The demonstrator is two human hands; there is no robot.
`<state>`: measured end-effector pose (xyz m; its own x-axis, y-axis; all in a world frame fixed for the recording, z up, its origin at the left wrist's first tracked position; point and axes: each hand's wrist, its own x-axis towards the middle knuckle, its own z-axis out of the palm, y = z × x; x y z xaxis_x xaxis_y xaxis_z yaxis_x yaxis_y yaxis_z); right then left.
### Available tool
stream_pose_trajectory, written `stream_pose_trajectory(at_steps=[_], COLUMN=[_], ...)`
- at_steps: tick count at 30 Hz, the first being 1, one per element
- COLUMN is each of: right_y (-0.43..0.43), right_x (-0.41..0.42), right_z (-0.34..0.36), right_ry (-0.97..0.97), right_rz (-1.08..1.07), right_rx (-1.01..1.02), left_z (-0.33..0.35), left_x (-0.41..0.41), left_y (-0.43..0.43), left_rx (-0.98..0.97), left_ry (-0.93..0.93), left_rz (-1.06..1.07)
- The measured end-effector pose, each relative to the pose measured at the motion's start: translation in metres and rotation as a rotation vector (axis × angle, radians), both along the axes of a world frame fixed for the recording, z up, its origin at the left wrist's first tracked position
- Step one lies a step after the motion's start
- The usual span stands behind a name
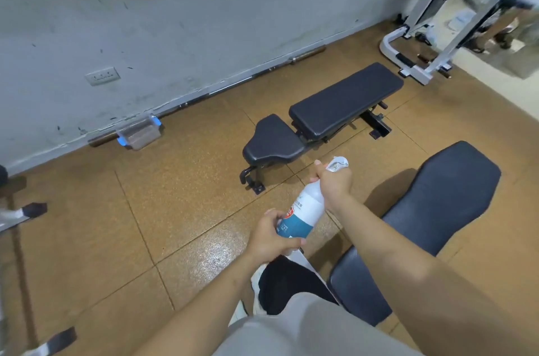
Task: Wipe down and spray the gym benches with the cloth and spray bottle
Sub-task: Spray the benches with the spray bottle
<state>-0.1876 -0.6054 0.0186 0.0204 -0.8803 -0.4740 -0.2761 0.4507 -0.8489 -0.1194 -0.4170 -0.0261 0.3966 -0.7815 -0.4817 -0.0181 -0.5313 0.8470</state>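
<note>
Presently both hands on spray bottle (303,211), held in air above floor (145,195), between two benches. Left hand (269,239) wrapped round bottle base; right hand (335,183) clamped over neck, at trigger head (338,163). Near bench (443,204) at right, just beside right forearm; far bench (329,119) nearer wall (175,20). Cloth not identifiable in view. Judgement: step is readying sprayer. Advise steady base with left, aim nozzle down at pad centre, mist evenly, avoid overspray onto floor.

Head view — high, angled down, close over hands (300,209)
</note>
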Motion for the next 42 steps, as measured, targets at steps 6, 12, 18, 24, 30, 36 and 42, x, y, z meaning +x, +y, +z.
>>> stream_pose_trajectory(at_steps=[6,12,18,24,30,36,42], right_y=[-0.052,-0.127,-0.194,-0.241,-0.269,-0.292,-0.313], right_x=[0.043,0.091,0.116,0.13,0.121,0.122,0.122], right_z=[-0.016,-0.054,-0.064,-0.077,-0.077,-0.067,-0.057], right_ry=[-0.086,-0.031,-0.072,-0.054,-0.159,-0.105,-0.176], right_rz=[0.009,-0.085,-0.089,-0.223,-0.206,-0.248,-0.344], right_rx=[0.037,0.15,0.12,0.234,0.235,0.213,0.178], left_z=[-0.014,-0.027,-0.029,-0.039,-0.04,-0.027,-0.024], left_x=[0.055,0.114,0.153,0.177,0.181,0.186,0.197], left_y=[-0.052,-0.13,-0.208,-0.255,-0.293,-0.33,-0.36], left_rx=[0.041,0.132,0.206,0.265,0.264,0.235,0.209], left_ry=[0.019,0.029,0.042,-0.028,-0.046,-0.087,-0.128], left_rz=[-0.045,-0.125,-0.198,-0.273,-0.32,-0.404,-0.474])
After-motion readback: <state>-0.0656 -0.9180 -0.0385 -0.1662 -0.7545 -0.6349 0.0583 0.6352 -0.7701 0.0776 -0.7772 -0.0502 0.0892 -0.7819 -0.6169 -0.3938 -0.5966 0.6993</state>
